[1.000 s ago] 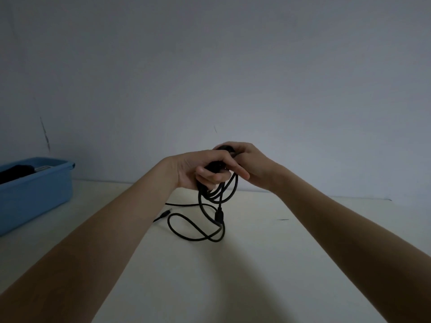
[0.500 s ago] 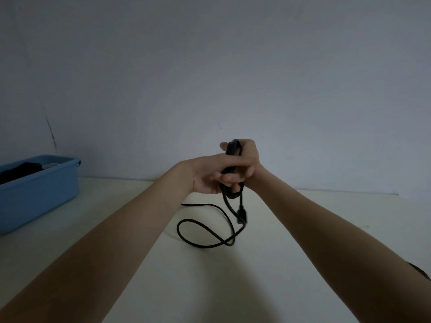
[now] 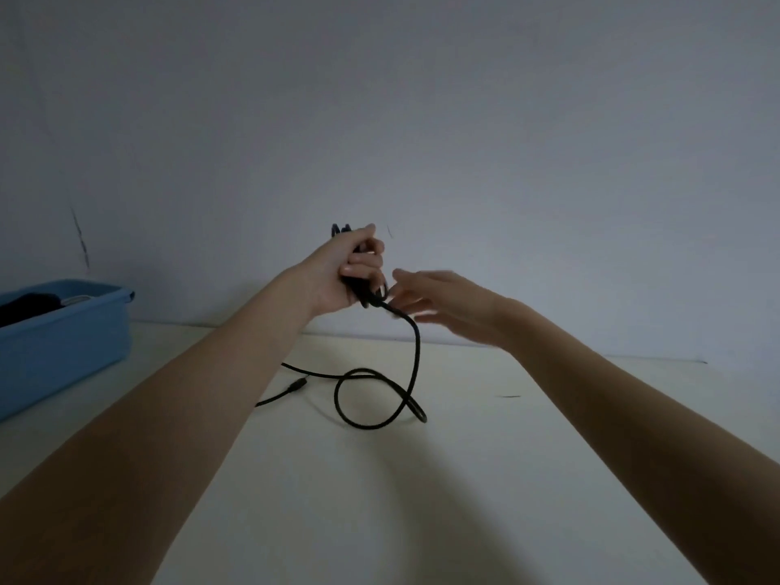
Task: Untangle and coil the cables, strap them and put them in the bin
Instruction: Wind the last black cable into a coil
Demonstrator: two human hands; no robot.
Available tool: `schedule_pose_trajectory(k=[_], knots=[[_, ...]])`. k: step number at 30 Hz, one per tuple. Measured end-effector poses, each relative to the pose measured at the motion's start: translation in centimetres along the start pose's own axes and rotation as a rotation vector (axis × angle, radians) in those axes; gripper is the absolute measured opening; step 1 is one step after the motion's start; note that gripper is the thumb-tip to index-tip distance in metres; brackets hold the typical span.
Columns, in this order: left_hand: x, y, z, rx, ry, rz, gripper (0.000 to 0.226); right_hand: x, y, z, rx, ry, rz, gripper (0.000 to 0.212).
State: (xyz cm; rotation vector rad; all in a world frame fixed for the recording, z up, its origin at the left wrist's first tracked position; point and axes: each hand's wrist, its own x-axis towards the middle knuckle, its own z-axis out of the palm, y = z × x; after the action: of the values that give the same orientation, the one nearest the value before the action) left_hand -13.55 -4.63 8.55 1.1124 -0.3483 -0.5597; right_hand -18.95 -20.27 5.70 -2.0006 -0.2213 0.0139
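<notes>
The pale table (image 3: 422, 521) spreads out in front of you, backed by a plain grey wall (image 3: 464, 120). At the table's far left sits the blue plastic bin (image 3: 63, 344), with something dark lying inside it.

Your left hand (image 3: 346, 272) is raised above the table, its fingers curled tightly round a gathered bundle of the black cable (image 3: 415, 352); the tops of the loops stick out above your fist. From the underside of that fist the cable drops to the table, lies in one loose loop there and trails away leftward, ending in a small plug (image 3: 297, 386).

Your right hand (image 3: 439, 306) is just beside the left, blurred, fingers spread and loose. Its fingertips are right by the cable below your fist, but you cannot tell whether they touch it.
</notes>
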Motion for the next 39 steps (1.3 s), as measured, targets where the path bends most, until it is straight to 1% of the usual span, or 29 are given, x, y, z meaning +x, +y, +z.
schedule_pose_trajectory(k=[1, 2, 3, 4, 5, 7, 8, 10, 11, 13, 15, 17, 19, 21, 23, 24, 26, 28, 30, 31, 32, 33, 34, 35, 37, 38, 39], knots=[[-0.2, 0.3, 0.1, 0.003, -0.015, 0.007, 0.039, -0.5, 0.1, 0.4, 0.027, -0.149, 0.011, 0.043], [-0.3, 0.6, 0.3, 0.004, -0.027, 0.023, 0.040, -0.9, 0.1, 0.6, 0.067, -0.257, 0.013, 0.044], [-0.6, 1.0, 0.5, -0.005, -0.031, 0.047, 0.040, -1.0, 0.5, 0.9, 0.137, -0.321, 0.009, 0.045], [-0.8, 1.5, 0.6, -0.025, -0.035, 0.077, 0.040, -0.9, 1.0, 1.2, 0.198, -0.339, 0.003, 0.046], [-1.0, 2.0, 0.8, -0.048, -0.044, 0.101, 0.040, -0.8, 1.3, 1.4, 0.237, -0.327, -0.005, 0.046], [-1.6, 2.8, 0.7, -0.072, -0.088, 0.103, 0.042, -0.4, 1.7, 1.7, 0.237, -0.248, -0.020, 0.047], [-1.9, 3.0, 0.7, -0.061, -0.128, 0.075, 0.043, -0.1, 1.9, 1.9, 0.185, -0.203, -0.040, 0.048], [-2.6, 2.5, 1.0, 0.021, -0.221, -0.057, 0.043, 0.6, 2.1, 2.1, 0.048, -0.133, -0.039, 0.052], [-3.0, 1.9, 1.3, 0.109, -0.269, -0.148, 0.040, 1.5, 2.7, 1.9, -0.042, -0.099, -0.023, 0.051], [-3.9, 0.3, 1.9, 0.378, -0.351, -0.308, 0.036, 2.9, 4.0, 1.3, -0.325, -0.024, 0.016, 0.045], [-4.5, -1.1, 2.0, 0.595, -0.416, -0.432, 0.036, 4.4, 5.6, 0.6, -0.600, 0.027, 0.070, 0.049], [-4.6, -2.2, 1.7, 0.727, -0.449, -0.516, 0.037, 4.3, 5.4, 0.0, -0.791, 0.094, 0.119, 0.037], [-4.2, -2.8, 1.4, 0.864, -0.433, -0.560, 0.037, 3.8, 3.9, -0.4, -0.857, 0.195, 0.114, 0.045], [-3.8, -3.2, 1.0, 0.931, -0.352, -0.622, 0.048, 3.9, 2.2, -0.7, -0.742, 0.179, 0.113, 0.042], [-3.4, -3.3, 0.2, 0.873, -0.272, -0.687, 0.062, 4.0, 0.7, -1.0, -0.464, 0.064, 0.117, 0.027], [-3.3, -3.4, -0.3, 0.771, -0.215, -0.684, 0.063, 3.9, 0.0, -1.2, -0.310, 0.025, 0.118, 0.018], [-2.9, -3.8, -1.5, 0.506, -0.074, -0.551, 0.060, 3.4, -0.9, -1.7, -0.067, 0.022, 0.074, 0.017], [-2.3, -4.3, -2.6, 0.337, 0.009, -0.414, 0.062, 3.1, -1.3, -1.5, 0.029, 0.056, 0.007, 0.016], [-1.7, -4.9, -2.7, 0.189, 0.044, -0.329, 0.062, 2.9, -1.5, -0.6, 0.086, 0.095, -0.049, 0.010], [-1.3, -5.0, -2.6, 0.125, 0.057, -0.276, 0.057, 2.8, -1.5, 0.0, 0.126, 0.125, -0.061, 0.009], [-1.2, -5.0, -2.1, 0.069, 0.058, -0.226, 0.049, 2.7, -1.5, 0.6, 0.137, 0.159, -0.068, 0.012], [-1.1, -5.1, -1.5, 0.033, 0.062, -0.185, 0.041, 2.6, -1.3, 1.1, 0.095, 0.195, -0.063, 0.018], [-1.1, -5.1, -0.9, 0.016, 0.075, -0.157, 0.037, 2.4, -1.0, 1.5, 0.002, 0.218, -0.054, 0.025], [-0.8, -5.1, -0.4, 0.005, 0.096, -0.133, 0.038, 2.2, -0.6, 1.8, -0.106, 0.220, -0.043, 0.031], [-0.4, -4.6, -0.1, -0.022, 0.156, -0.108, 0.049, 1.4, 0.0, 2.3, -0.247, 0.122, -0.027, 0.039], [-0.1, -4.2, -0.2, -0.020, 0.183, -0.098, 0.054, 1.1, 0.3, 2.5, -0.270, 0.048, -0.015, 0.037], [0.2, -3.8, -0.3, -0.018, 0.196, -0.079, 0.054, 0.7, 0.5, 2.6, -0.285, -0.020, -0.001, 0.031]])
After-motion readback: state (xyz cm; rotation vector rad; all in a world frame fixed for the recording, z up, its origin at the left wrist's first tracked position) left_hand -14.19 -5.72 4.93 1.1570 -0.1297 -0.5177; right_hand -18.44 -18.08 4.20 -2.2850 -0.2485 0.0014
